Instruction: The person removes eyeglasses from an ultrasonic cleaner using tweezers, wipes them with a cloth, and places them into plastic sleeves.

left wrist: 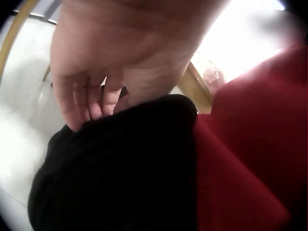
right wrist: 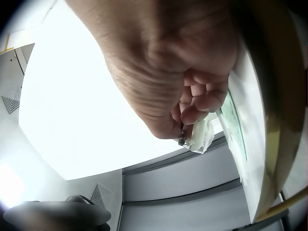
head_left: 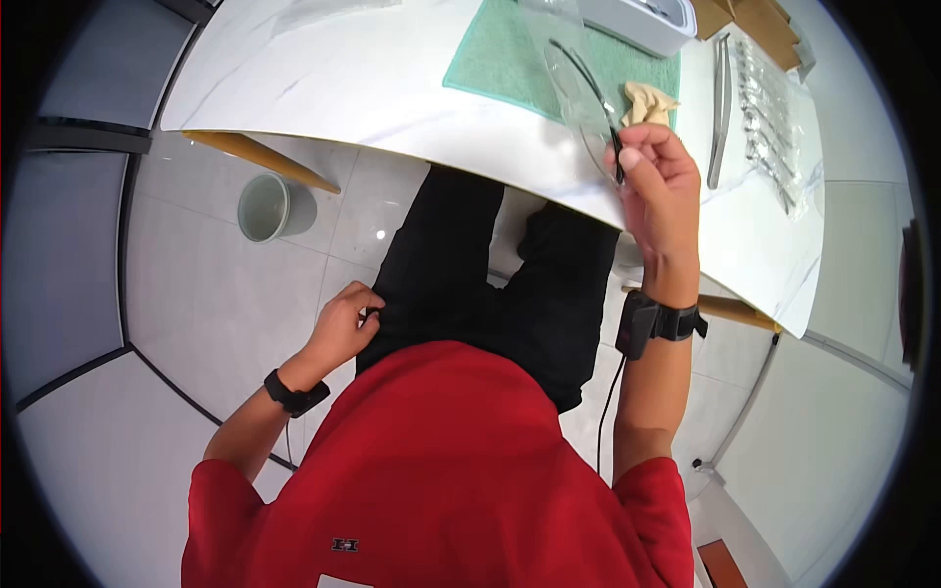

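Observation:
Raised over the table's front edge, my right hand [head_left: 662, 181] pinches the dark end of a thin-framed pair of glasses [head_left: 585, 73] between thumb and fingers. Clear, see-through material surrounds the frame; whether it is lens or plastic film I cannot tell. The right wrist view shows the curled fingers of this hand [right wrist: 192, 91] with a small piece of clear material [right wrist: 201, 137] beyond them. My left hand [head_left: 343, 323] rests at the side of the black trousers [head_left: 431, 255], its fingers loosely bent. In the left wrist view that hand [left wrist: 110, 57] touches the black fabric [left wrist: 120, 163].
On the white table [head_left: 323, 88] lie a green mat [head_left: 500, 59], a crumpled beige cloth [head_left: 647, 101], metal tweezers [head_left: 720, 113] and several clear packets [head_left: 769, 118]. A white container [head_left: 642, 24] and a cardboard box [head_left: 760, 29] stand at the back. A bin [head_left: 265, 208] is on the floor.

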A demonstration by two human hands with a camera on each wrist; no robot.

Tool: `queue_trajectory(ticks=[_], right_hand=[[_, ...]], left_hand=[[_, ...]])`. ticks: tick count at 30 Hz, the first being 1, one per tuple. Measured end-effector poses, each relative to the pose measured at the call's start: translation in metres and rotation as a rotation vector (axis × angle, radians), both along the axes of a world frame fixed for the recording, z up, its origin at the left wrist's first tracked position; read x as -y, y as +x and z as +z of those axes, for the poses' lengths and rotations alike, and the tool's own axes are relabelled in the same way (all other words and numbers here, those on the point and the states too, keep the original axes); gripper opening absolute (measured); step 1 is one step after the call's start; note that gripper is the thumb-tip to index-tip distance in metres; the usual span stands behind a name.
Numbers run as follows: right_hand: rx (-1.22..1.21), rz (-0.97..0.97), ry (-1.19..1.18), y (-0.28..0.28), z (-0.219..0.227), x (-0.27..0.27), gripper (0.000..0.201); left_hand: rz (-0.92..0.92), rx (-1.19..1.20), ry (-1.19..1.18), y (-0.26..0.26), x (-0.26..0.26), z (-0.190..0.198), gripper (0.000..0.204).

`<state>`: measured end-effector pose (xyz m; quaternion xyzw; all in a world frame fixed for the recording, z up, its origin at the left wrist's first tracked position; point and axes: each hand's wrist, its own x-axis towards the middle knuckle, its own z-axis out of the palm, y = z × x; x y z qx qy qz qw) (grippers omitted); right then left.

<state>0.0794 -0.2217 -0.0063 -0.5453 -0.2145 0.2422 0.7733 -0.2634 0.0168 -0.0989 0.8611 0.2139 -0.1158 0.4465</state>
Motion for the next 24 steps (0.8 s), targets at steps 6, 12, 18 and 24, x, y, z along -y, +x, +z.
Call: queue_trajectory(ticks=[6,12,18,24], right_hand=[[0.026,0.041,0.018,0.0,0.001,0.0,0.02],[0.067,0.056,0.027,0.002,0.0,0.0,0.021],[0.106,0.094,0.008,0.003,-0.001,0.003,0.023],[0.177,0.088,0.042,0.005,-0.008,0.0,0.023]], left_hand=[[0.068,0.085,0.024,-0.016,0.009,-0.015,0.025],[-0.031,0.044,-0.068,-0.02,0.003,-0.014,0.02],[-0.04,-0.208,-0.376,-0.02,-0.017,-0.014,0.016],[-0.185,-0.086,0.268,-0.004,0.001,0.013,0.014]])
